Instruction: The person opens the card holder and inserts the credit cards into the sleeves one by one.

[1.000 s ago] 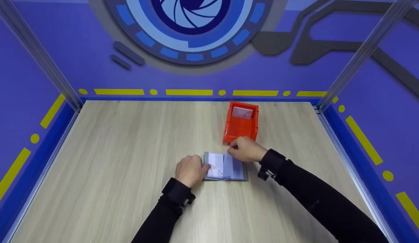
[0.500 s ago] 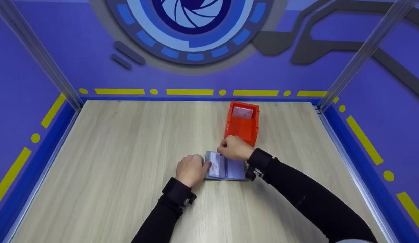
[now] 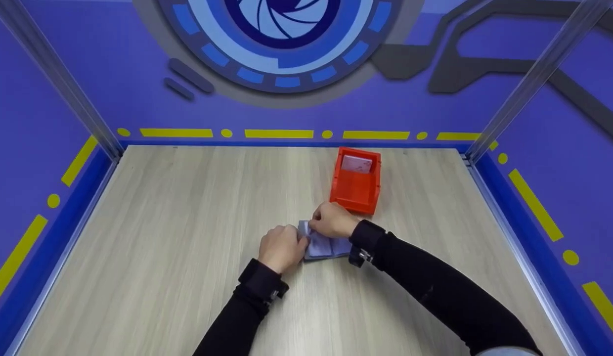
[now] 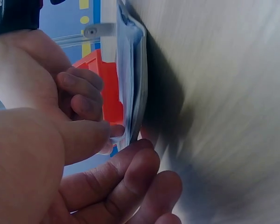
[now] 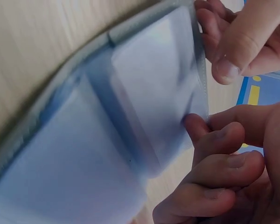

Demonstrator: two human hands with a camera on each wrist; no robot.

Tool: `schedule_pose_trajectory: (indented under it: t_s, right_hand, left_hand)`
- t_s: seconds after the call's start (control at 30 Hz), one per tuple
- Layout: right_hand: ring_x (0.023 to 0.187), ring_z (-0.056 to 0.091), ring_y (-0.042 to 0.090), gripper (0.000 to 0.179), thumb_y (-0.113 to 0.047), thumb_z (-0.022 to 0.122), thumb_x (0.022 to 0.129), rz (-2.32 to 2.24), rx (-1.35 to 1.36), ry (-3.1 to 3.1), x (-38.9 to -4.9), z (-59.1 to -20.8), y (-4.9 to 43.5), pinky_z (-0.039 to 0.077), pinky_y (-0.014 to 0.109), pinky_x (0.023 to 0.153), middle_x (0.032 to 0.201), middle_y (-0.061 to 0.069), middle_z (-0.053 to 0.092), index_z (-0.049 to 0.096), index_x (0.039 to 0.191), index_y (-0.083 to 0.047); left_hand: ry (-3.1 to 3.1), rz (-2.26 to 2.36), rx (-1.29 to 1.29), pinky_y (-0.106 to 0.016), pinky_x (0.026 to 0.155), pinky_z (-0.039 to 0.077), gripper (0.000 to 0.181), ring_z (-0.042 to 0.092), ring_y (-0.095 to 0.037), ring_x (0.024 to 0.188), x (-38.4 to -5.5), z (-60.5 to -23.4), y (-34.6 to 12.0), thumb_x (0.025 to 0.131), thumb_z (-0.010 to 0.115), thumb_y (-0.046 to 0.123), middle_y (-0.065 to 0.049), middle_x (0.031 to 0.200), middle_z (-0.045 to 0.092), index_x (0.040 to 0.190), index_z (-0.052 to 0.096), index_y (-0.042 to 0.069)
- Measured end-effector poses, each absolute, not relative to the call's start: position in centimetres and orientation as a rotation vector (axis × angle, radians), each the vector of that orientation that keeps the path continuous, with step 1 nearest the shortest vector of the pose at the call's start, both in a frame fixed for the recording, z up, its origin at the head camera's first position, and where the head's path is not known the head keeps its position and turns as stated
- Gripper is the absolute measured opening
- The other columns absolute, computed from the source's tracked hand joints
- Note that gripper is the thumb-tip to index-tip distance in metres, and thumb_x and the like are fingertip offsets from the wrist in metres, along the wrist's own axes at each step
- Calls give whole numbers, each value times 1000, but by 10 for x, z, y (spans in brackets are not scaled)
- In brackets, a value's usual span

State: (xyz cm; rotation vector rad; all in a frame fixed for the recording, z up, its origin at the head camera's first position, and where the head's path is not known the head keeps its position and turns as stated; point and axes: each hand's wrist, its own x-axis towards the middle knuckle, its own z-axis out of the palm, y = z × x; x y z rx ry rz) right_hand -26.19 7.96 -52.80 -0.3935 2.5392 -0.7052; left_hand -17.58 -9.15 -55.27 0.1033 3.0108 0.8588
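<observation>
A grey card holder (image 3: 331, 247) with clear plastic sleeve pages lies spread on the table. At its left edge my left hand (image 3: 283, 249) grips the cover, thumb above and fingers curled at the rim, as the left wrist view shows. My right hand (image 3: 334, 220) pinches the upper edge of a clear sleeve page (image 5: 154, 88) between thumb and index finger, its other fingers curled. That page lies over the left half of the holder. A pale card or sheet shows through the plastic in the right wrist view, its print too blurred to read.
Just beyond my right hand stands a red bin (image 3: 356, 190) with a pinkish card (image 3: 356, 164) leaning on its back wall. Blue-purple panels with yellow marks (image 3: 279, 134) and metal posts border the wooden table (image 3: 188, 207).
My right hand has moved left, carrying the sleeve page from the middle of the card holder over its left half. The left hand stays at the left edge.
</observation>
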Motion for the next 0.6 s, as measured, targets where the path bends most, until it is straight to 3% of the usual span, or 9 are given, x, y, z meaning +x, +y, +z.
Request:
schedule_pose_trajectory:
  t_s: [0.13, 0.4, 0.6]
  right_hand:
    - [75, 58, 16, 24, -28, 69, 107, -729, -440, 2516, -261, -527, 84, 45, 29, 67, 76, -4, 64, 87, 105, -12]
    - [75, 60, 15, 23, -23, 67, 107, -770, -518, 2540, -257, -522, 100, 48, 29, 69, 81, -3, 68, 87, 109, -11]
    - [76, 58, 17, 24, -24, 67, 107, -766, -532, 2593, -254, -516, 112, 47, 31, 71, 78, -3, 64, 87, 109, -11]
  left_hand:
    - [3007, 844, 94, -34, 54, 33, 53, 45, -16, 59, -177, -554, -92, 102, 76, 35, 3, 66, 48, 63, 43, 21]
    - [3026, 852, 95, -33, 52, 30, 60, 42, -14, 54, -177, -560, -92, 101, 78, 45, 7, 60, 40, 60, 41, 22]
    - [3025, 860, 81, -34, 53, 32, 60, 44, -15, 56, -176, -564, -87, 98, 80, 52, 6, 62, 44, 62, 43, 21]
